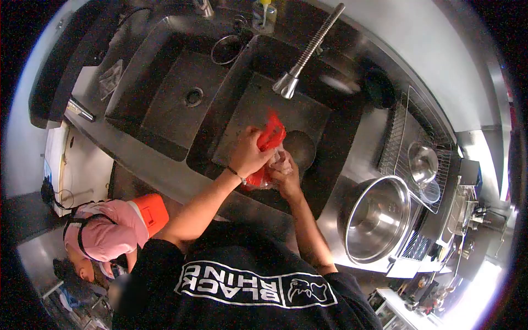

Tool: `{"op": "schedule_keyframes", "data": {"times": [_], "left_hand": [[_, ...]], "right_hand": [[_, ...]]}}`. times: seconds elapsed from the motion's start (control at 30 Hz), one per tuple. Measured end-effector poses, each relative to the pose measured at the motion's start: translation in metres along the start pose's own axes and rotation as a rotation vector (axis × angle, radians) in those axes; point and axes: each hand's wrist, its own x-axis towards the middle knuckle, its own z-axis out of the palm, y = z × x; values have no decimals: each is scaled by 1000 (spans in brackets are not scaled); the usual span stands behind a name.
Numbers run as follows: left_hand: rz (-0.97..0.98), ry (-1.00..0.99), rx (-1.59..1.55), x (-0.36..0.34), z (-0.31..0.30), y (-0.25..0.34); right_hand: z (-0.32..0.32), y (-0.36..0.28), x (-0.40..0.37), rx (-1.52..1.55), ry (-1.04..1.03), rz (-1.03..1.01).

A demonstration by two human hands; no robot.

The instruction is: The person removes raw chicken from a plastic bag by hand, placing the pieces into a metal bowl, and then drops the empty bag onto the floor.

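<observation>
Over the right basin of a steel sink (220, 115), my left hand (247, 154) grips the top of a red plastic bag (271, 135). A dark band circles that wrist. My right hand (286, 173) is closed on pale, crumpled material (278, 159) at the bag's side; whether it is part of the bag or its contents I cannot tell. The lower part of the bag hangs between my forearms, partly hidden by my hands. A round, dark shape (300, 151) lies on the basin floor just beyond my right hand.
A spray faucet (287, 85) hangs over the basin. At the right are a large steel bowl (378, 220) and a wire rack (397, 137) with a smaller bowl (423, 164). A soap bottle (264, 15) stands behind the sink. Another person in pink (102, 231) is at the lower left.
</observation>
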Motion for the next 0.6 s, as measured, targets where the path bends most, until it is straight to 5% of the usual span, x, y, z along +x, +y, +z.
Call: {"op": "schedule_keyframes", "data": {"times": [0.07,0.13,0.23,0.33,0.47,0.53,0.6], "left_hand": [[-1,112,246,0,-2,-1],[-207,-222,-71,-2,0,-22],[-374,-264,-523,-10,26,-63],[-380,-166,-346,-12,20,-56],[-373,-13,-413,-11,32,-56],[-517,-41,-934,-9,47,-72],[-479,-6,-998,-6,39,-55]], "right_hand": [[0,1,-1,-77,18,-100],[0,3,-3,-152,38,-202],[8,-3,-6,-188,34,-295],[20,-25,-12,-324,39,-273],[7,-27,-2,-870,-44,-589],[9,-34,1,-1060,-73,-755],[10,-31,3,-927,-31,-690]]}}
